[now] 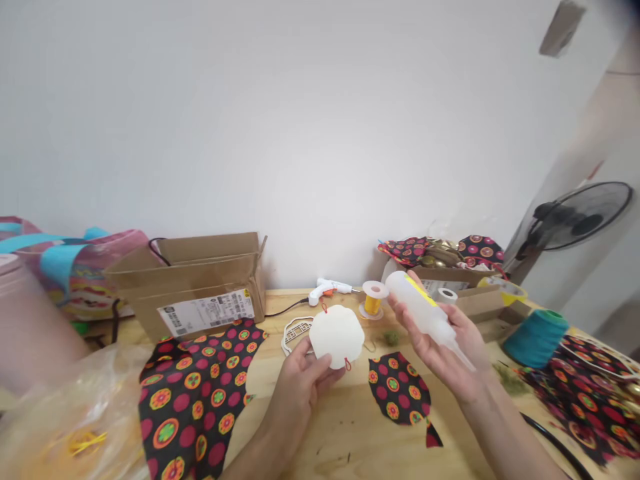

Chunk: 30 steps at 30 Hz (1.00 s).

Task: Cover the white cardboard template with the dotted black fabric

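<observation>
My left hand (306, 373) pinches the lower left edge of a flat white scalloped disc (338, 335), which has small red loops at its top and bottom. In my right hand (440, 340) lies a translucent white squeeze bottle (421, 308) with a yellow stripe and a narrow nozzle pointing down to the right, the fingers wrapped round it. Behind the disc is a pale cut-out frame (296, 333) with a lattice pattern, partly hidden. Below the bottle, a cut piece of dark patterned fabric (400, 389) lies flat on the wooden table (330, 437).
A white glue gun (327, 289) and a spool of yellow thread (373, 301) are near the wall. Cardboard boxes (200, 287) stand behind on both sides. Patterned fabric (200, 393) and a plastic bag (75, 427) lie left; a teal thread cone (536, 339) and a fan (583, 217) are right.
</observation>
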{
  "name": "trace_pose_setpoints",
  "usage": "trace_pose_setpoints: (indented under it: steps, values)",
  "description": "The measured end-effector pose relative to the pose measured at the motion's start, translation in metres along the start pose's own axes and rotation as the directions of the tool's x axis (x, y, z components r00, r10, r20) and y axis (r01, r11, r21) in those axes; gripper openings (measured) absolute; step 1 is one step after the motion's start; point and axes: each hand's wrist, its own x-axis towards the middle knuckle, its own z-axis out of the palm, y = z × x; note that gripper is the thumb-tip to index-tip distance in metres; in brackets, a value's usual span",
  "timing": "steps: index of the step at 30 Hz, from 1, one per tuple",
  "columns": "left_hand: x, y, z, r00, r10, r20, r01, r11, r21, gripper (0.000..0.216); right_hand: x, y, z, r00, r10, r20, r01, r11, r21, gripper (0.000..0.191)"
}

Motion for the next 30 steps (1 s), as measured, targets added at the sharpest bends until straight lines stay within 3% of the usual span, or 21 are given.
trace_pose_setpoints:
  steps: [4,8,12,16,19,24,28,30]
  values:
    - [0.000,0.002,-0.001,0.999,0.017,0.029,-0.013,0.989,-0.145,0.047,-0.003,-0.010,-0.005,0.992,-0.126,0.032,0.127,0.991,-0.035,0.030]
    - [0.002,0.005,-0.003,0.999,-0.026,-0.036,0.020,0.985,-0.171,0.058,-0.021,-0.029,-0.017,0.982,-0.177,-0.064,0.174,0.983,-0.050,0.031]
    - [0.006,0.002,-0.004,0.998,-0.027,-0.056,0.023,0.996,-0.084,0.059,-0.043,-0.041,-0.033,0.991,-0.023,-0.128,0.023,1.000,0.000,0.031]
    - [0.009,0.000,-0.007,0.997,0.004,-0.080,-0.005,1.000,-0.014,0.046,-0.040,-0.033,-0.041,0.976,0.145,-0.165,-0.152,0.988,-0.027,0.025]
    - [0.009,0.002,-0.010,0.989,0.027,-0.143,-0.031,0.999,-0.019,0.036,-0.023,-0.026,-0.041,0.933,0.226,-0.278,-0.276,0.948,-0.156,0.027]
    - [0.006,0.006,-0.016,0.989,0.069,-0.127,-0.074,0.997,-0.036,0.028,0.000,-0.028,-0.038,0.831,0.370,-0.414,-0.501,0.823,-0.270,0.039]
    - [0.009,0.003,-0.021,0.985,0.054,-0.163,-0.062,0.997,-0.039,0.035,0.013,-0.035,-0.038,0.764,0.404,-0.503,-0.601,0.729,-0.326,0.044]
    - [0.011,0.001,-0.022,0.982,0.045,-0.184,-0.052,0.998,-0.032,0.036,0.014,-0.036,-0.039,0.761,0.368,-0.534,-0.604,0.703,-0.375,0.044]
